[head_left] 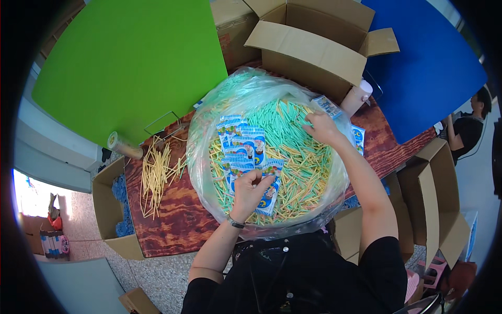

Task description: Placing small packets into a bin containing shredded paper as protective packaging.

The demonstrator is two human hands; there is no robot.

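Note:
A large clear plastic bag (201, 172) lies spread open on the table, full of thin sticks. Pale green sticks (280, 123) are heaped at its far side, and mixed yellow, pink and green ones (303, 183) fill the near right. Several blue-and-white packets (240, 141) lie in overlapping rows on the left half of the sticks. My left hand (248, 196) is closed at the near end of these packets, thumb and finger on a packet (269, 201). At the far right of the heap, my right hand (321, 128) reaches over the green sticks, bent fingers apart, nothing visible between them.
Loose yellow sticks (156, 178) lie on the wooden table (178, 230), near a clear cylindrical container (124, 145). A pinkish bottle (358, 97) stands beyond the bag. Open cardboard boxes (314, 55) surround the table, with green (136, 63) and blue panels (423, 63) behind. A person (468, 128) is at the right.

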